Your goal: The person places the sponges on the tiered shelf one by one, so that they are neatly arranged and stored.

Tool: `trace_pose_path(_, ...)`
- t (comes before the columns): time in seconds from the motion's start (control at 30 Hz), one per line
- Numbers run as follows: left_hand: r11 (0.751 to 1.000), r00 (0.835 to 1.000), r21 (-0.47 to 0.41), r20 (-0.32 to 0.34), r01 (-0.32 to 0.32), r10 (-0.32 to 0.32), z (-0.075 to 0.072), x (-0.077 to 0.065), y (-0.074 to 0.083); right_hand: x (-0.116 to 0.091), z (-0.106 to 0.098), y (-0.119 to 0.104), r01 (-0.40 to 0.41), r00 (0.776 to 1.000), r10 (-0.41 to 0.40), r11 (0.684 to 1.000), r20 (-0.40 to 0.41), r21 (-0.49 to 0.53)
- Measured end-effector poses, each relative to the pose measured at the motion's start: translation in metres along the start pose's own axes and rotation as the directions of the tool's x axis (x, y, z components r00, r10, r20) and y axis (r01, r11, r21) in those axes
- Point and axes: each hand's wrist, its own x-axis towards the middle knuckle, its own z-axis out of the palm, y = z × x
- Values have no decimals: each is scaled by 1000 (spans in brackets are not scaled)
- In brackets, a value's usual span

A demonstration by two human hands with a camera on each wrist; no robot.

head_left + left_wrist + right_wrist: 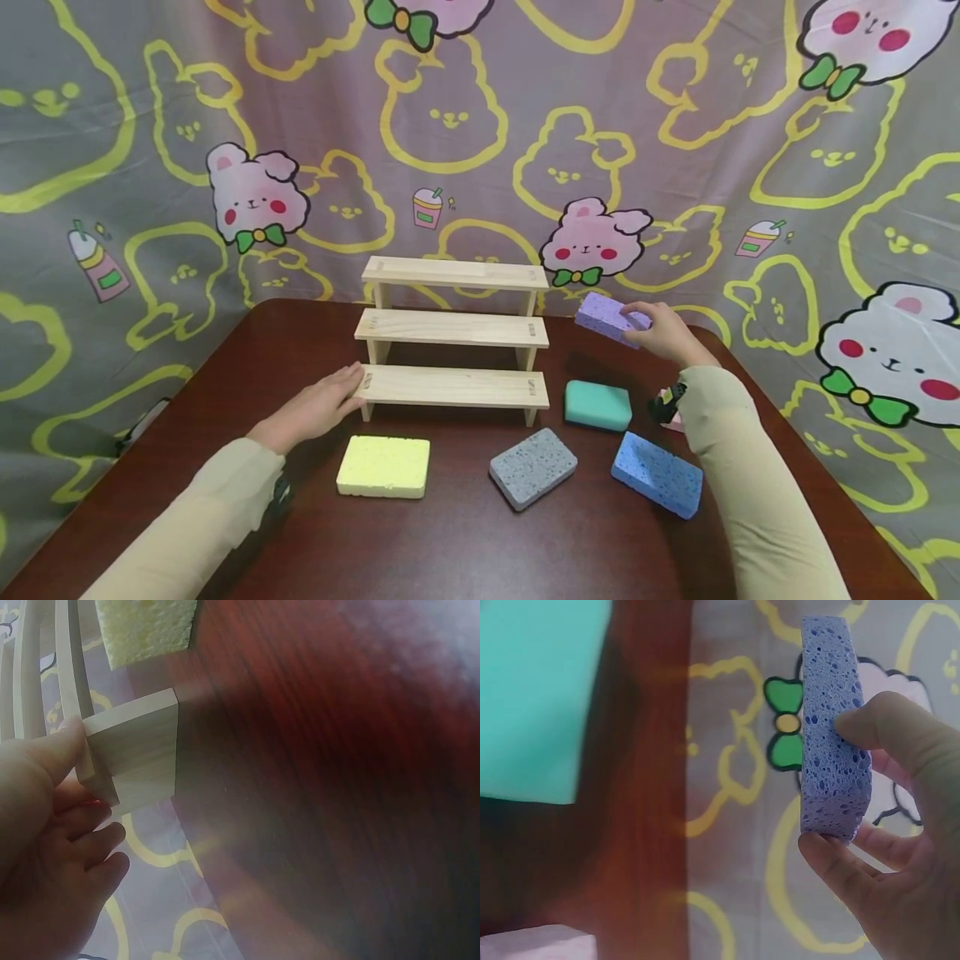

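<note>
My right hand (663,333) pinches a purple sponge (829,727) by its edges, thumb on one side and fingers on the other. The sponge is held up to the right of a three-step wooden shelf (453,385). With thumb and fingers at the corners of the lowest board's left end, my left hand (318,404) grips the shelf. In front of the shelf lie a yellow sponge (384,467) and a grey sponge (533,468). A teal sponge (597,406) and a blue sponge (657,475) lie to its right.
A pink piece (673,422) shows partly behind the right wrist. The dark brown table (450,550) ends close behind the shelf, at a curtain (480,200) printed with cartoon animals. Dark wrist devices sit at both cuffs.
</note>
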Motion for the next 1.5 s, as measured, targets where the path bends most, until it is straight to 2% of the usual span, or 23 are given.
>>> trace_pose_path(0.33, 1000, 1000, 7, -7, -15, 15, 0, 1, -1, 11, -24, -28, 19, 999, -20, 999, -43, -31)
trace_pose_path(0.47, 1000, 1000, 6, -4, -12, 12, 1, 1, -1, 17, -28, -39, 47, 997, -49, 998, -63, -30)
trace_pose_path(0.67, 1000, 1000, 3, -1, -11, 11, 1, 1, -2, 25, -31, -60, 49, 997, -50, 998, -61, -25)
trace_pose_path(0.83, 1000, 1000, 11, 1, -9, 9, 1, 1, -2, 35, -30, -76, 62, 997, -63, 998, -47, -24)
trace_pose_path(1.1, 1000, 1000, 7, -1, -9, 9, 0, 1, -1, 53, -21, -104, 148, 989, -148, 989, -26, -17)
trace_pose_path(1.5, 1000, 1000, 5, 0, -7, 7, 0, 0, 1, 75, -3, -147, 190, 981, -190, 982, 21, 8)
